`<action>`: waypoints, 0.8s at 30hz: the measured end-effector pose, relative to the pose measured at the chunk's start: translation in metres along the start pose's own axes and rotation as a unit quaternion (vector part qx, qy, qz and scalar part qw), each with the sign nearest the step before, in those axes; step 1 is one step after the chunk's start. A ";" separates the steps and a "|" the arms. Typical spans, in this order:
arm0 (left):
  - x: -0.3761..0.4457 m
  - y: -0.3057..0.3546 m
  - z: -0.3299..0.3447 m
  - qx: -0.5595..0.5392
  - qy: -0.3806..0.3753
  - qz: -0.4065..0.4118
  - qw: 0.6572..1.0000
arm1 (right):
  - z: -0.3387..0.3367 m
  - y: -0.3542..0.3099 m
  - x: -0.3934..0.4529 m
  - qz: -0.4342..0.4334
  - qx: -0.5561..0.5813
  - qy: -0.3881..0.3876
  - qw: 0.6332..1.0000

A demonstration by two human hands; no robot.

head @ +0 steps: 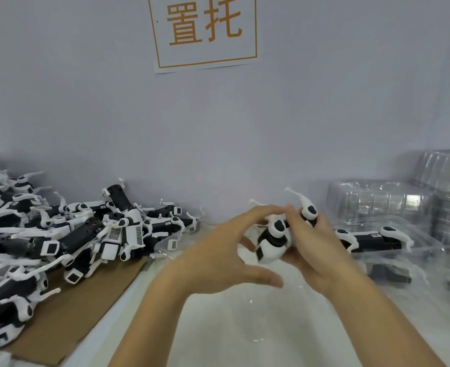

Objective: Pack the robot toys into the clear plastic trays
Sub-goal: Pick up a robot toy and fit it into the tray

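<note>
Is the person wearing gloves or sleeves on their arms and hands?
No. The left hand and the right hand are both bare, with no gloves. Both forearms are bare too: no sleeves, and no watch, bracelet or ring can be seen. The fingernails look short and plain.

Single view only, head-worn, wide-angle; nothing shared with a second camera. Looks forward and slightly down across the white table (245, 327) toward the far wall (324, 102). Close in: both forearms enter from the near edge, left hand (218, 250) and right hand (314, 247) near centre frame. Far wall fills the upper half, with a paper sign (205, 33) cut off at top. Pile of robot toys (59, 234) runs off the left edge, stacked clear trays (404, 205) off the right. Edges bowed by lens.
</note>
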State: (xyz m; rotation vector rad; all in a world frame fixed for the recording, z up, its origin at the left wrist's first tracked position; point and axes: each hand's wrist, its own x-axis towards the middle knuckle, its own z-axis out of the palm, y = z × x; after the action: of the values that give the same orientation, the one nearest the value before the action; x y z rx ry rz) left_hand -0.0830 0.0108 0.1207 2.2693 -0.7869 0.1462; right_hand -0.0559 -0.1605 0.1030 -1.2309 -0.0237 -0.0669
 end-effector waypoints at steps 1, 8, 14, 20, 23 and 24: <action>0.004 -0.002 0.008 -0.006 0.036 0.030 0.999 | 0.005 0.001 -0.002 0.024 0.018 -0.020 0.999; 0.012 -0.019 0.004 -0.135 0.334 -0.057 0.931 | -0.005 -0.016 -0.011 -0.079 -0.217 -0.055 0.971; 0.013 -0.013 0.005 -0.299 0.308 -0.133 0.893 | -0.004 -0.002 -0.012 -0.302 -0.492 -0.129 0.806; 0.022 -0.008 0.019 -0.408 0.277 -0.134 0.860 | -0.031 0.001 0.003 -0.309 -0.563 -0.012 0.767; 0.021 -0.027 0.027 -0.324 0.367 -0.114 0.864 | -0.042 0.000 0.007 -0.280 -0.590 0.043 0.756; 0.016 -0.038 0.029 -0.227 0.352 -0.109 0.901 | -0.043 -0.001 0.008 -0.278 -0.584 0.060 0.761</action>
State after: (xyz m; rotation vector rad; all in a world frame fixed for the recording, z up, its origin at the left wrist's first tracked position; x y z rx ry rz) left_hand -0.0513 0.0044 0.0820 1.6556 -0.1498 0.5773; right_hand -0.0489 -0.2022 0.0901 -2.4459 -0.2729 -0.7835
